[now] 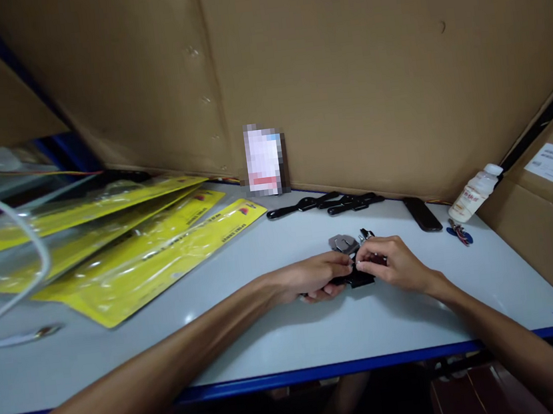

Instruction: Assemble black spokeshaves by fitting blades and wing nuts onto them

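Observation:
My left hand is closed around a black handled piece, whose flat dark end sticks out to the right of the fingers. My right hand meets it there, thumb and fingertips pinched against the top of the piece. What the right fingertips hold, if anything, is too small to make out. Just beyond the hands lies a grey metal plate-like part. Small dark and shiny metal bits show just past the right fingers. Both hands are low over the white tabletop.
Several yellow-backed clear plastic packs spread across the left, near a white cable. Black handled tools lie at the back. On the right are a phone, a white bottle and a small keyring-like bundle. Cardboard walls enclose the table.

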Motion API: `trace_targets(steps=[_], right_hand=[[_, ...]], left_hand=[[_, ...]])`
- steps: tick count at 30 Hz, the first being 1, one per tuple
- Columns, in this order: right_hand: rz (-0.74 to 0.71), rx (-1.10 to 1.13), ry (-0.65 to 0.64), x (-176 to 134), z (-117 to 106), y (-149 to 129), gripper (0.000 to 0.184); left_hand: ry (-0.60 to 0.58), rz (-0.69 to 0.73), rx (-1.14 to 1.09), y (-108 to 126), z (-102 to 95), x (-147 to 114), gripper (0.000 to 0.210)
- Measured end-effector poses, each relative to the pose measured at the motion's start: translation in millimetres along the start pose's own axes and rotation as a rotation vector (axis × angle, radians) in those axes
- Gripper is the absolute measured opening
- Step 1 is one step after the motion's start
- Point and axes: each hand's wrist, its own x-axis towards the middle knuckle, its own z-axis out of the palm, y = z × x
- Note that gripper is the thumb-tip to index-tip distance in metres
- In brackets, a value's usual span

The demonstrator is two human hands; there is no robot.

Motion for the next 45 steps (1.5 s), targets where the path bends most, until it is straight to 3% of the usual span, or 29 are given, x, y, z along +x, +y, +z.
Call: trace_targets(steps=[6, 14, 20, 26, 32, 36, 40, 45], right_hand=[[-0.029, 0.002, -0.016, 1, 0, 0, 0.013], [-0.209, -0.184, 0.121, 0, 7, 6, 0.015], [-0.093, -0.056, 0.079, 1, 7, 6, 0.013], [-0.155, -0.199, 0.156, 0, 11, 0, 0.015], [0.191, 0.096, 0.128, 1, 13, -2, 0.006], [0.271, 0.232, 0.078, 3, 10, 2, 0.007], [0.258, 0.237, 0.055, 3, 9, 3, 0.012], [0.088, 0.015, 0.091, 3, 5, 3, 0.019]], left_hand=[[0.032, 0.037, 0.050, -3, 1.1, 2, 0.009], [0.137, -0.007, 0.176, 5, 8.4, -4, 0.026], [0.107, 0.034, 0.167, 1, 7.0, -2, 0.027], [0.095, 0.059, 0.090, -2, 5.5, 0, 0.026], [0.049, 0.030, 0.175, -1, 5.0, -1, 0.039], [0.052, -0.006, 0.184, 3, 6.7, -2, 0.044], [0.015, 0.022, 0.161, 1, 5.4, -3, 0.046], [0.025, 0.009, 0.123, -2, 2.6, -2, 0.041]])
